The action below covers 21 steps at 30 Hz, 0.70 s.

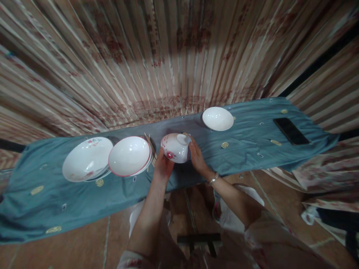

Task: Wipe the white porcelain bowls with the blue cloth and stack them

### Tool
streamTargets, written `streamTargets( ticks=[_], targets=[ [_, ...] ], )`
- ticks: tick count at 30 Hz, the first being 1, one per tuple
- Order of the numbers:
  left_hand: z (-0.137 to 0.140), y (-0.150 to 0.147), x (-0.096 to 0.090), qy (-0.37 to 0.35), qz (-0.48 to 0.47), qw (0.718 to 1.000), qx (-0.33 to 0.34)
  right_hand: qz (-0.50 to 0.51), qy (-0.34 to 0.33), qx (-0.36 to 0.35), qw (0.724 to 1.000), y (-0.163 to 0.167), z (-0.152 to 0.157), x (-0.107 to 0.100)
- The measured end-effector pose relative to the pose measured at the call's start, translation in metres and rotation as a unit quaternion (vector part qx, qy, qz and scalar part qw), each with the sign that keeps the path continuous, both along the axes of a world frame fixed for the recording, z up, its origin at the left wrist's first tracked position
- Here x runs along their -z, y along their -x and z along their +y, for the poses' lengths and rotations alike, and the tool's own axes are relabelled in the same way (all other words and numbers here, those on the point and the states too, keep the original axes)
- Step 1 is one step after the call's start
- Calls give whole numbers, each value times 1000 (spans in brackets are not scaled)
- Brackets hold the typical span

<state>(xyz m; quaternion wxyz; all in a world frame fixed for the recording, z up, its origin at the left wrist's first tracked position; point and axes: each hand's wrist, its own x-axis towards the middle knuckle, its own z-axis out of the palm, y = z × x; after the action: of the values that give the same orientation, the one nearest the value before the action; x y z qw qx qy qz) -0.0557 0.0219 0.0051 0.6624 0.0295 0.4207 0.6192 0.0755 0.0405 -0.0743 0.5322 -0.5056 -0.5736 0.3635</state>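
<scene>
Patterned curtains (168, 45) hang in pleats behind a narrow tabletop (246, 155) draped in blue-green cloth; you stand at its near edge, with the floral bowl (177, 149) held up in front of you, near the middle; it is tipped so that its foot ring points up and to your right, and its inside is turned out of view; to handle it well, let both palms share the weight, press gently on the smooth glaze, and turn it slowly with your wrists; a slick, rounded wall like this would probably slip if one side let go early, so it seems wise to work low over the cloth and clear of the chopsticks (149, 141), which lie just left of it beside the bowl stack (129, 155); your left grip (164, 166) is curled around the bowl's lower left side, thumb up against the wall; your right grip (198, 157) lies along the right side, fingers reaching up near the foot; each is parted only as wide as the bowl needs, so the two grasp it together; farther off are the large dishes (85, 158) at left, a white bowl (218, 118) and a dark phone (291, 130) at right
</scene>
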Motion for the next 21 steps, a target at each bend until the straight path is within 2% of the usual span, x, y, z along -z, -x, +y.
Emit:
streamTargets(
  ticks=[8,16,21],
  targets=[
    [3,0,3,-17,-29,999,-26,-98,-33,-4,995,13,-28,-8],
    [4,0,-1,-9,-27,999,-36,-191,-58,-11,980,22,-46,2],
    [6,3,6,-26,-20,999,-28,-228,-67,-32,971,25,-55,3]
  ],
)
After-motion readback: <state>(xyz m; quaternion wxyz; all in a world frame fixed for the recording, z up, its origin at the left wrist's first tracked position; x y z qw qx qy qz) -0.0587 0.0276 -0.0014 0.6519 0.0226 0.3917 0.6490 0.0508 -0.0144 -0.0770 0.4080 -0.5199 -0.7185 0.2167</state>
